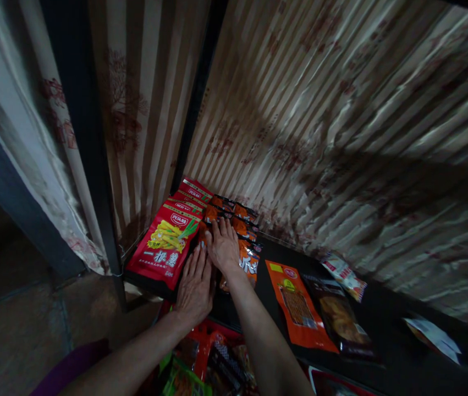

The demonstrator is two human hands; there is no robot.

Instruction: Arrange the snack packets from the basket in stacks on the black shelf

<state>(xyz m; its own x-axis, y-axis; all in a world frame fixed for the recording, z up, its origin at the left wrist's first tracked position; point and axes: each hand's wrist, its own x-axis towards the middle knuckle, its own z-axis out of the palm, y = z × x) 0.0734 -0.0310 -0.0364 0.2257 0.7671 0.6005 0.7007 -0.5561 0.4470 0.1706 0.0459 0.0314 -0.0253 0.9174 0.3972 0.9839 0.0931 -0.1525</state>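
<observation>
Two rows of snack packets lie overlapping at the left end of a black shelf [394,352]. The outer row is red snack bags [161,242] with yellow sticks pictured on the front. Beside it run the small orange-and-black snack packets [251,258]. My right hand [223,246] lies on these packets, palm down and fingers stretched out. My left hand [196,287] rests flat between the red bags and the orange packets, its fingers straight and close to my right hand. Neither hand visibly grips anything; what lies under the palms is hidden.
Farther right on the shelf are an orange snack bag [297,308], a dark snack bag [339,319] and several small packets. A red container [217,329] of mixed snacks stands below the front edge. Dark posts [81,121] and patterned curtains [320,110] enclose the shelf.
</observation>
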